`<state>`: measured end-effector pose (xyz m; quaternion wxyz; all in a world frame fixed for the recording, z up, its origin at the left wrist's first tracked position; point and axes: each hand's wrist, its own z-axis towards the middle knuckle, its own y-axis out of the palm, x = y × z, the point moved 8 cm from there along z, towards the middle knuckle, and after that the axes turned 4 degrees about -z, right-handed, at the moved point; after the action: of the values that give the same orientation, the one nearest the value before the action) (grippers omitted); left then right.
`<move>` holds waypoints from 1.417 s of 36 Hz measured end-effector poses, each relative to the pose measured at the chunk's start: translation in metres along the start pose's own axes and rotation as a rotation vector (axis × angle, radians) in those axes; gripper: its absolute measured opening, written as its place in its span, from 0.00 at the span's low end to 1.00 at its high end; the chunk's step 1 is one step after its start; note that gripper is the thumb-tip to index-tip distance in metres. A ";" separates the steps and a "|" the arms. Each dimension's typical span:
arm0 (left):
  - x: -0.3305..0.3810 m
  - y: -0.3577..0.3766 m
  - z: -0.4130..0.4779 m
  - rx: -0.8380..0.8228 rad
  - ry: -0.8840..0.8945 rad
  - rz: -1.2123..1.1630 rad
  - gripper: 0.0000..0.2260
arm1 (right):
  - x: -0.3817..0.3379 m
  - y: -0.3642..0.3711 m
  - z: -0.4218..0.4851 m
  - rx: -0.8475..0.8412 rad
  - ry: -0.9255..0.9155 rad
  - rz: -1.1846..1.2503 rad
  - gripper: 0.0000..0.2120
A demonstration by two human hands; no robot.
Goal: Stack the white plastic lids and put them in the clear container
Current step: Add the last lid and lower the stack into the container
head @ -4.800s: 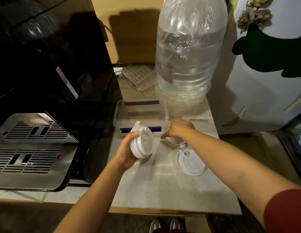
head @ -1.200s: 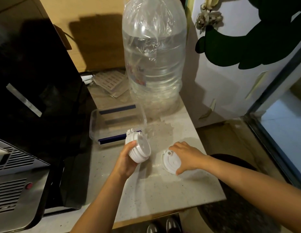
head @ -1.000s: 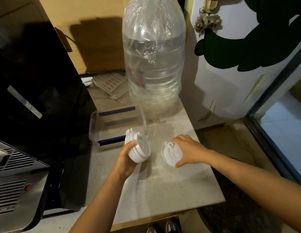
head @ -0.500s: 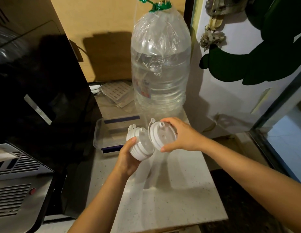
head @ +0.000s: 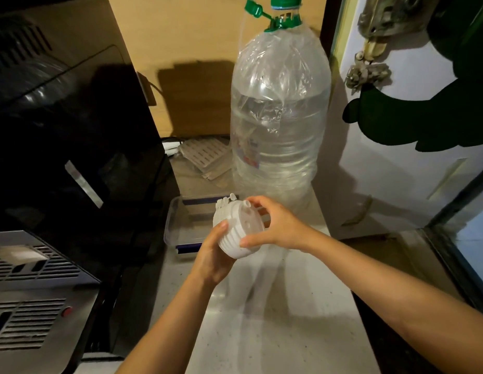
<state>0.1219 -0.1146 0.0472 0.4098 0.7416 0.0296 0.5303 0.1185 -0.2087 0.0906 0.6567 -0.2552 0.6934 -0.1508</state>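
Note:
A stack of several white plastic lids (head: 239, 230) is held on its side above the counter, in front of me. My left hand (head: 214, 253) grips the stack from below and behind. My right hand (head: 275, 225) presses the top lid against the stack, fingers around its rim. Just behind the hands lies the clear container (head: 181, 225), a shallow rectangular box with blue strips; it is open, and the hands and lids hide part of it.
A big water bottle (head: 279, 117) with a green cap stands right behind the container. A black machine (head: 73, 157) with a metal drip tray (head: 32, 292) fills the left. The pale counter (head: 275, 319) ends at a white door (head: 397, 157) on the right.
My right hand picked the last lid off the counter, carried it left and up, and set it against the stack in my left hand. The view has tilted upward.

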 end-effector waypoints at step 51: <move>0.030 -0.029 0.043 -0.020 0.008 -0.333 0.34 | -0.020 0.012 0.057 -0.105 -0.141 -0.057 0.45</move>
<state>0.1816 -0.1057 0.0471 0.4990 0.7204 0.1483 0.4582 0.1729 -0.1806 0.0954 0.6851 -0.3189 0.6449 -0.1145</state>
